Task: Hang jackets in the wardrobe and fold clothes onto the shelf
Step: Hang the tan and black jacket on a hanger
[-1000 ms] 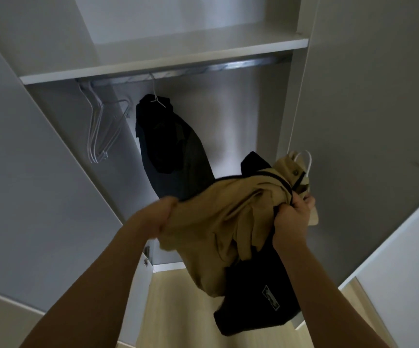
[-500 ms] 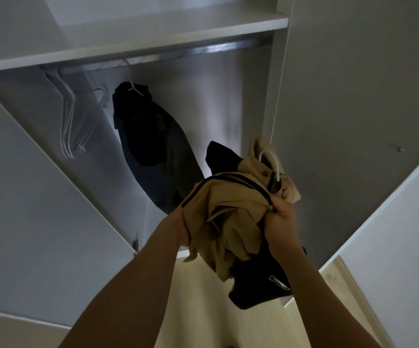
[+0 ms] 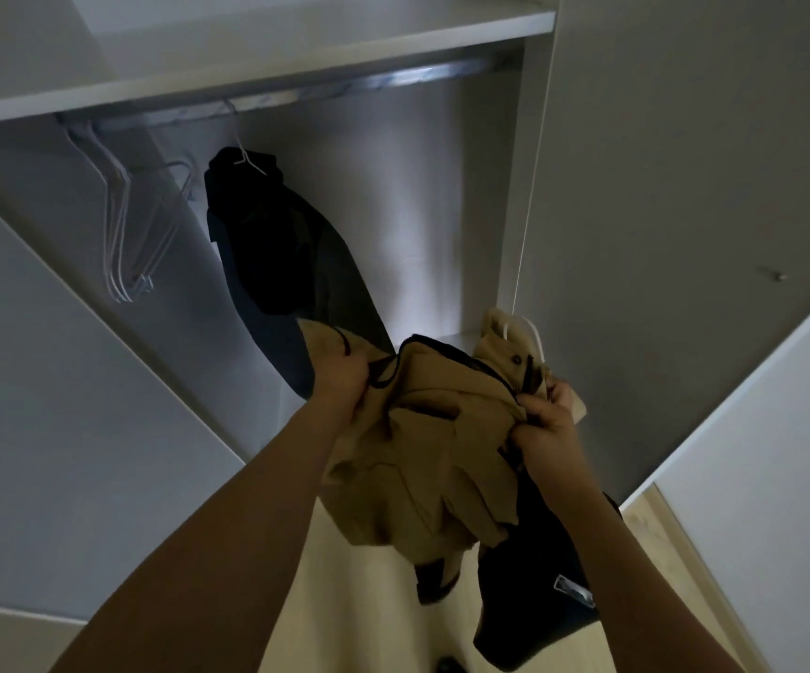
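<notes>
Your left hand [image 3: 339,381] is gripping the tan jacket [image 3: 432,454] at its dark-trimmed edge, fingers curled into the cloth. Your right hand [image 3: 546,425] is pinching the collar end, where a white hanger [image 3: 526,332] hook is poking out at 12 o'clock. The jacket is bunching between both hands, dark lining hanging toward 6. At 11 o'clock a dark jacket [image 3: 286,264] is hanging from the rail [image 3: 393,82]; empty hangers [image 3: 126,225] at 10, shelf [image 3: 296,65] above.

Tan jacket [image 3: 441,444], black trim and lining; black jacket [image 3: 286,255] at 11 o'clock; white hangers [image 3: 121,225]; silver rail [image 3: 393,80]; pale wood floor [image 3: 359,599].
</notes>
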